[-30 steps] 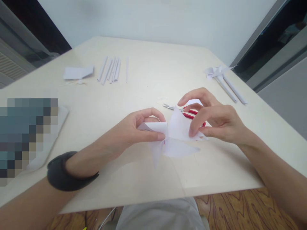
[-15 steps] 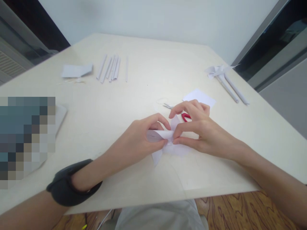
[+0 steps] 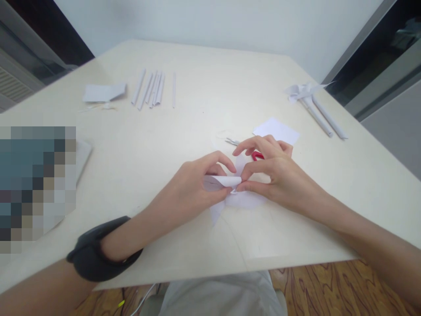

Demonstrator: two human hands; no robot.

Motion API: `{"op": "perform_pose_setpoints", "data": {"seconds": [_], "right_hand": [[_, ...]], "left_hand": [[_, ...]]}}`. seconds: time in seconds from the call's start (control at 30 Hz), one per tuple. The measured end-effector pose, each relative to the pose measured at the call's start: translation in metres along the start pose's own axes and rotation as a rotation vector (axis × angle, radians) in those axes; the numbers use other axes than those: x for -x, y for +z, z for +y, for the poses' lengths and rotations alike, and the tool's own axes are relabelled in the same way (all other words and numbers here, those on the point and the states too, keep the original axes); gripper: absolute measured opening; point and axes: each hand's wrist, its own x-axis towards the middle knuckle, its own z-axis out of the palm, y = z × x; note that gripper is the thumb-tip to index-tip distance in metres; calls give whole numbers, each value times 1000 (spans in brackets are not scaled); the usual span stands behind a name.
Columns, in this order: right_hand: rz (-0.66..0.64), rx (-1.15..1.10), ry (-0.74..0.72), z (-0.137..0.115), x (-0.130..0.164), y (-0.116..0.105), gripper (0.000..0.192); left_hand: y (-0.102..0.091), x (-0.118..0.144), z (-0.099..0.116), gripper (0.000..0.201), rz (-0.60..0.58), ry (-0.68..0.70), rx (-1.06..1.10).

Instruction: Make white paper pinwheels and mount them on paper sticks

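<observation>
A white paper pinwheel (image 3: 245, 199) with curved blades is between my hands, low over the table near its front edge. My left hand (image 3: 205, 182) pinches a curled blade, thumb below and fingers behind it. My right hand (image 3: 268, 171) closes thumb and index finger on the paper near the pinwheel's middle, its other fingers raised. A thin thread or wire trails from the paper towards the table edge. Just behind my right hand lie scissors with red handles (image 3: 257, 156), partly hidden by the fingers.
A white paper sheet (image 3: 276, 130) lies beyond the scissors. At the back left are several rolled paper tubes (image 3: 153, 90) and a folded paper piece (image 3: 104, 92). Back right, a paper pinwheel (image 3: 302, 91) rests with two paper tubes (image 3: 317, 115). A blurred-out object (image 3: 36, 184) occupies the left edge.
My right fingers have shifted slightly on the paper near the middle, and the curled blade's tip now reaches them. The whole view has tilted a little; other things lie as before.
</observation>
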Motion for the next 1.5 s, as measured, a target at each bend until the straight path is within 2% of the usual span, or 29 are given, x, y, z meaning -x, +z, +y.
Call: {"op": "perform_pose_setpoints", "data": {"seconds": [0.17,0.43,0.7,1.03,1.23,1.4,1.5], "right_hand": [[-10,-33,21,3,-1,3,15],[3,-10,58,2,-1,7,15],[38,-4,68,-2,2,2,18],[34,-24,56,-4,2,0,14],[18,-25,82,-4,2,3,20],[16,-17,94,-4,2,4,19],[-10,-33,105,-4,1,3,18]], "left_hand": [[0,1,1,17,-4,18,-57],[4,2,3,21,64,37,-215],[3,4,5,22,80,76,-225],[-1,2,3,23,35,57,-44],[-6,2,9,24,-58,11,5],[-6,0,8,28,-79,-18,85],[-4,-3,4,28,-41,-32,121]]}}
